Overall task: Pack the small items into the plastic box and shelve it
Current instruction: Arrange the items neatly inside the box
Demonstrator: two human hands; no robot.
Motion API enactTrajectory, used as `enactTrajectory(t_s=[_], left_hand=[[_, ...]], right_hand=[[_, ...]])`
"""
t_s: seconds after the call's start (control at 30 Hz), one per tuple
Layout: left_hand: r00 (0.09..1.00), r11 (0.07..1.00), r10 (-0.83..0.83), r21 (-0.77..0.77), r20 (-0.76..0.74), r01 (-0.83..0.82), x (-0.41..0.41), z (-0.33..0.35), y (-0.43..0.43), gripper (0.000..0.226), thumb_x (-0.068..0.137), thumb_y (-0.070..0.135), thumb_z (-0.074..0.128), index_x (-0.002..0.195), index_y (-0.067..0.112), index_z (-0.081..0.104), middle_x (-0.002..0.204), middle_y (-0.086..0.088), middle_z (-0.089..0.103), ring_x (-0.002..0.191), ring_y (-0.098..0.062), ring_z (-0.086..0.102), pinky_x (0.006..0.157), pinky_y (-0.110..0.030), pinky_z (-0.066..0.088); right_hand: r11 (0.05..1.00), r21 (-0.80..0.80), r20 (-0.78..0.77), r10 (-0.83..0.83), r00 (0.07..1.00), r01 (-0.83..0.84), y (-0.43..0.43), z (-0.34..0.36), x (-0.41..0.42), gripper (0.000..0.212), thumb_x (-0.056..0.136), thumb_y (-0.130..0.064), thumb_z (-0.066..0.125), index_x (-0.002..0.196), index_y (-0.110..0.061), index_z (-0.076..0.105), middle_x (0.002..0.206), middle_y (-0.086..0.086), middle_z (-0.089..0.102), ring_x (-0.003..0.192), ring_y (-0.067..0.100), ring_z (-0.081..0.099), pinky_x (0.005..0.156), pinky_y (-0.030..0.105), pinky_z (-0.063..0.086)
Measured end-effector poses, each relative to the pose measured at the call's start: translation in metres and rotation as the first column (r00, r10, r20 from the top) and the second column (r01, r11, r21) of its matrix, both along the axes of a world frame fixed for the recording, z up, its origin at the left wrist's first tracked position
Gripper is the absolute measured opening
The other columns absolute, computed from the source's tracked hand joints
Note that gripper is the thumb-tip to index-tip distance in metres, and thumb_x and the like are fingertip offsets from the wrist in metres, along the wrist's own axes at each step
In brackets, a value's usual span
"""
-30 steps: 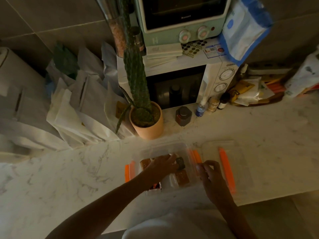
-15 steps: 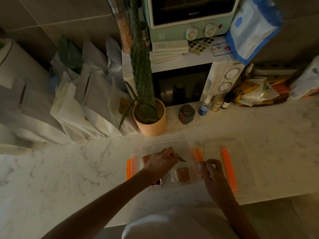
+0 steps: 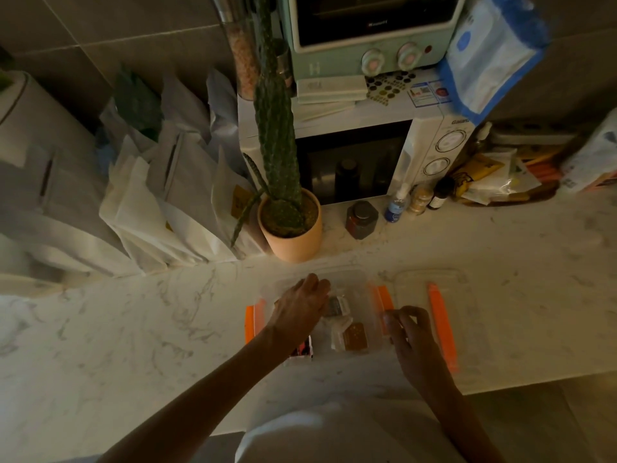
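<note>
left hand (image 3: 300, 310) pinching small packet (image 3: 338, 305) in plastic box (image 3: 364, 282), right hand (image 3: 412, 335) gripping rim

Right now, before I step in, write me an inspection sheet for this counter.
Surface: marble counter, dimly lit.
Job's things: clear plastic box open, with small packets inside; its lid lies flat beside it on the right.
Clutter: potted cactus, dark jar, small bottles and white paper bags along the back.
Grips: left grip reaches into the box, hold unclear; right grip pinches the box's right rim.
Cables: nothing seen.
Surroundings: microwave with a green oven on top; tiled wall.
</note>
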State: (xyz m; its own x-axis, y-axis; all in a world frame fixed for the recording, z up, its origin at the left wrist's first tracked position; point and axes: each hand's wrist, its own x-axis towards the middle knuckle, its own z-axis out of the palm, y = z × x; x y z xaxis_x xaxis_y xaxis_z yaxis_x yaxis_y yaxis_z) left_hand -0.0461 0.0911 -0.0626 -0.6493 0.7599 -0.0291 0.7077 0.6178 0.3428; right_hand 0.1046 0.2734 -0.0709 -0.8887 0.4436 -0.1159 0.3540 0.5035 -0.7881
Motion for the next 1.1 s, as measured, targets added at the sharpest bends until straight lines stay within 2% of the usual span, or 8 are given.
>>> enactTrajectory(t_s=[0.1,0.2,0.33,0.4,0.5,0.67,0.9,1.1], left_hand=[[0.998,0.998,-0.013,-0.067,0.064,0.017,0.007,-0.001,0.005,0.032,0.098,0.021,0.055,0.128,0.011,0.053,0.118,-0.008,0.059,0.097,-0.020,0.063,0.078,-0.027,0.053],[0.983,0.991,-0.111,-0.051,0.148,0.120,0.008,-0.006,0.010,0.022,0.095,0.017,0.059,0.115,0.012,0.067,0.112,-0.006,0.069,0.097,-0.019,0.069,0.075,-0.011,0.043],[0.971,0.964,-0.229,-0.118,0.074,0.236,-0.009,-0.021,0.003,0.051,0.081,-0.011,0.060,0.125,0.015,0.064,0.133,-0.005,0.060,0.114,-0.022,0.060,0.081,-0.022,0.048],[0.923,0.912,-0.384,-0.168,-0.034,0.373,-0.014,-0.025,0.003,0.053,0.075,-0.002,0.071,0.123,0.021,0.066,0.138,0.000,0.059,0.120,-0.020,0.060,0.085,-0.027,0.054],[0.867,0.829,-0.496,-0.322,-0.044,0.457,-0.019,-0.029,0.011,0.045,0.061,0.029,0.089,0.103,0.035,0.073,0.119,0.012,0.069,0.102,-0.006,0.068,0.072,-0.018,0.057],[0.815,0.779,-0.570,-0.380,-0.101,0.498,-0.017,-0.035,0.015,0.037,0.060,0.033,0.088,0.094,0.033,0.072,0.108,0.010,0.071,0.095,-0.009,0.069,0.069,-0.019,0.057],[0.888,0.889,-0.420,-0.283,-0.188,0.361,-0.014,-0.033,0.012,0.045,0.051,0.014,0.090,0.092,0.016,0.071,0.095,-0.004,0.070,0.067,-0.012,0.066,0.041,-0.021,0.052],[0.966,0.968,-0.199,-0.189,-0.168,0.166,-0.007,-0.028,0.014,0.045,0.045,0.012,0.094,0.084,0.014,0.071,0.074,0.000,0.065,0.048,-0.006,0.059,0.035,-0.017,0.047]], right_hand=[[1.000,0.011,-0.013,-0.005,1.000,0.005,0.001,-0.003,0.001,0.038,0.092,-0.039,0.045,0.105,-0.010,0.066,0.117,0.007,0.046,0.078,0.016,0.067,0.066,0.038,0.058],[0.997,0.059,-0.002,0.048,0.999,-0.048,0.002,-0.006,0.001,0.034,0.094,-0.034,0.045,0.105,-0.009,0.065,0.116,0.012,0.049,0.084,0.010,0.061,0.067,0.037,0.057],[1.000,0.021,0.000,0.011,1.000,-0.011,0.001,-0.001,0.001,0.037,0.091,-0.039,0.044,0.103,-0.010,0.065,0.116,0.010,0.047,0.079,0.015,0.065,0.067,0.040,0.058],[0.999,0.033,-0.019,0.024,1.000,-0.023,0.000,0.000,0.000,0.038,0.091,-0.039,0.043,0.102,-0.010,0.065,0.113,0.010,0.048,0.079,0.010,0.063,0.067,0.037,0.058],[0.997,0.063,-0.014,0.037,0.999,-0.036,0.001,0.001,0.000,0.038,0.091,-0.048,0.040,0.099,-0.020,0.064,0.111,0.003,0.046,0.078,0.006,0.062,0.066,0.032,0.055],[0.997,0.059,0.002,0.045,0.999,-0.045,0.002,-0.004,0.000,0.034,0.092,-0.045,0.040,0.097,-0.020,0.063,0.111,0.005,0.048,0.088,-0.005,0.058,0.067,0.015,0.049],[0.996,0.085,0.015,0.025,1.000,-0.026,0.001,-0.003,0.001,0.044,0.096,-0.042,0.037,0.103,-0.011,0.067,0.114,0.011,0.051,0.084,0.017,0.065,0.063,0.012,0.047],[1.000,0.004,0.017,-0.003,1.000,0.003,0.000,-0.005,0.001,0.040,0.090,-0.044,0.041,0.103,-0.015,0.064,0.116,0.006,0.046,0.080,0.011,0.063,0.062,0.009,0.048]])
